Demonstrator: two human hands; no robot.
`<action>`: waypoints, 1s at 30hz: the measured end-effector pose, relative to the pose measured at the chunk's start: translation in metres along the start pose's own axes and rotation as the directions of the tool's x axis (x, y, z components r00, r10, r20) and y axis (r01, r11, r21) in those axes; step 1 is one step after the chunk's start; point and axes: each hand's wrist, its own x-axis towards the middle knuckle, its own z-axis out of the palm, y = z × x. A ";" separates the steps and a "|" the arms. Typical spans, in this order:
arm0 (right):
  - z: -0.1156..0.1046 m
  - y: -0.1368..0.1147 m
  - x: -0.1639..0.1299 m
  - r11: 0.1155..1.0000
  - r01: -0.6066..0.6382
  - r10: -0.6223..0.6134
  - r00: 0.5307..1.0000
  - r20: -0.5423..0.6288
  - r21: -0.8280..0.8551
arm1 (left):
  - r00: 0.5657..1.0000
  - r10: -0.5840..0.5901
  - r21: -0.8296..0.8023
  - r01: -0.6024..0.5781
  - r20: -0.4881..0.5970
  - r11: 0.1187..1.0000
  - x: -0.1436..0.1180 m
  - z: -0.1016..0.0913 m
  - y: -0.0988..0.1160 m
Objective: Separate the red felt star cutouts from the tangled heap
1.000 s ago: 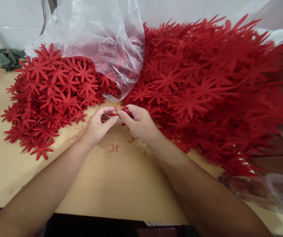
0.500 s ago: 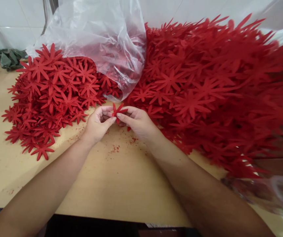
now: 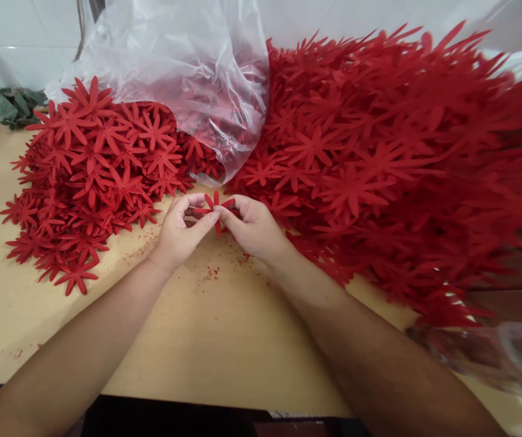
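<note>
A single red flower-shaped piece (image 3: 216, 199) with narrow petals is pinched between my two hands above the table. My left hand (image 3: 181, 227) grips it from the left, thumb tip at its centre. From the right, my right hand (image 3: 254, 227) holds it too, its thumb meeting the left one. The fingers hide part of the petals. Left of my hands lies a heap of similar red flower pieces (image 3: 106, 164). A much larger pile of red flower pieces (image 3: 356, 170) rises on the right, close to my right hand.
A clear plastic bag (image 3: 188, 67) drapes over flower pieces at the back. Red crumbs (image 3: 210, 274) dot the wooden table (image 3: 224, 352). Dark green cloth (image 3: 17, 106) lies at the far left. Another clear plastic item (image 3: 511, 358) sits at the lower right.
The flower piece has turned a little between my fingers, and the thumbs have come together at its centre. The piles look unchanged.
</note>
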 end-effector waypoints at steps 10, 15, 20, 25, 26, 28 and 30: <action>0.005 0.001 0.000 0.998 -0.014 0.012 0.999 0.038 0.054 | 0.993 0.099 0.076 -0.103 0.056 0.992 0.000 -0.001 -0.001; 0.001 -0.004 -0.002 0.989 -0.071 0.053 0.988 0.142 0.127 | 1.000 0.011 -0.050 -0.011 -0.002 0.999 0.004 -0.003 -0.001; -0.004 -0.008 -0.002 0.983 -0.075 0.042 0.981 0.191 0.168 | 0.998 -0.028 -0.154 0.020 -0.048 0.988 0.004 -0.004 0.002; -0.018 -0.021 -0.001 0.980 -0.054 0.034 0.994 0.107 0.193 | 0.967 -0.210 -0.377 0.142 -0.144 0.915 0.008 -0.010 0.005; -0.024 -0.026 0.000 0.986 -0.004 -0.003 0.999 0.040 0.167 | 0.964 -0.232 -0.399 0.164 -0.128 0.902 0.008 -0.011 0.005; -0.043 -0.035 0.001 0.991 0.119 -0.106 0.981 -0.165 0.067 | 0.963 -0.257 -0.402 0.206 -0.076 0.892 0.008 -0.012 0.006; -0.067 -0.043 0.001 0.971 0.204 -0.236 0.887 -0.397 -0.121 | 0.960 -0.277 -0.387 0.243 -0.034 0.890 0.008 -0.012 0.008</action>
